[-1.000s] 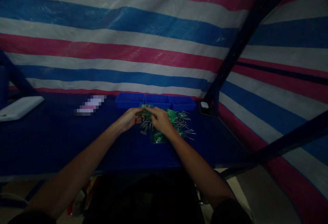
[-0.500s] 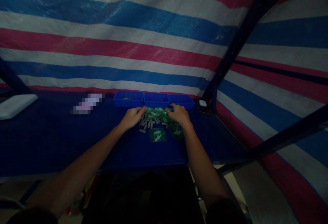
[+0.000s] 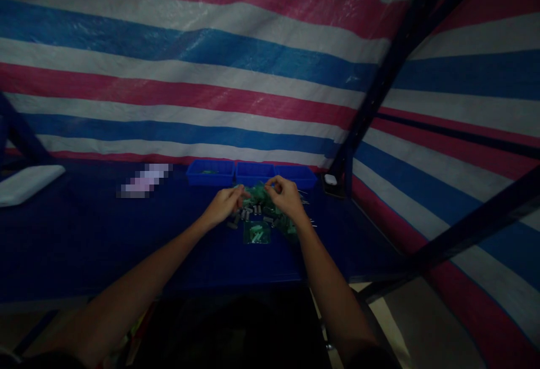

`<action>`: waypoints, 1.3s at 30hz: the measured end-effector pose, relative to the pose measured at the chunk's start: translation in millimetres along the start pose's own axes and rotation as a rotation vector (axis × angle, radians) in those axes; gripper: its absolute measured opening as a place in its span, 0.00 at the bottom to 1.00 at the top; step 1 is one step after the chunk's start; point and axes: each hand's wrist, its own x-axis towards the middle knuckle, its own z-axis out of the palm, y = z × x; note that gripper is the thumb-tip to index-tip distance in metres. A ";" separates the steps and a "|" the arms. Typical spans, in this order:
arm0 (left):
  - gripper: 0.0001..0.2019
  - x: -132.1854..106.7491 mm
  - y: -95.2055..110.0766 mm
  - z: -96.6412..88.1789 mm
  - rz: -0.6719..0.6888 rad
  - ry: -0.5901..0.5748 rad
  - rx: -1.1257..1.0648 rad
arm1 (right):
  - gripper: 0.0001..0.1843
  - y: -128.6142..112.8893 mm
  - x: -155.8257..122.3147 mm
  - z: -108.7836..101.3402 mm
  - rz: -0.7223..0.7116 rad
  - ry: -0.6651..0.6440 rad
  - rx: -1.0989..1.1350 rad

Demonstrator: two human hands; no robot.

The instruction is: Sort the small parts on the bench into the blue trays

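Observation:
Both my hands are over a pile of small parts on a dark blue table (image 3: 84, 234). My left hand (image 3: 225, 205) is curled with its fingertips pinched at the left edge of the pile, beside several small grey cylinders (image 3: 248, 212). My right hand (image 3: 286, 196) is closed in a pinch above green clear bags (image 3: 259, 193); what it holds is too small to name. One green bag of parts (image 3: 256, 232) lies flat just in front of the hands. Thin metal pins (image 3: 310, 221) lie to the right of my right wrist.
Three blue trays (image 3: 210, 172) stand in a row behind the pile against a striped red, white and blue tarp (image 3: 189, 76). A white slab (image 3: 27, 184) lies at far left. A dark metal frame post (image 3: 371, 110) rises at right, with a small white object (image 3: 330, 179) at its foot.
From working together at one spot, my hands spread apart over the pile. Both have now lifted and closed into pinches, the right one drawn back in from the right tray.

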 end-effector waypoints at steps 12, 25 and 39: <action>0.10 3.7 7.3 -14.2 -0.026 0.158 -0.346 | 0.10 -35.2 -12.8 31.3 -0.253 0.068 -0.040; 0.08 -7.5 10.7 -16.0 0.660 0.121 0.611 | 0.16 -28.5 -10.8 31.3 0.067 0.051 0.375; 0.05 4.4 5.5 -20.0 -0.246 -0.014 -0.483 | 0.19 -12.4 -10.3 29.2 -0.298 0.058 -0.199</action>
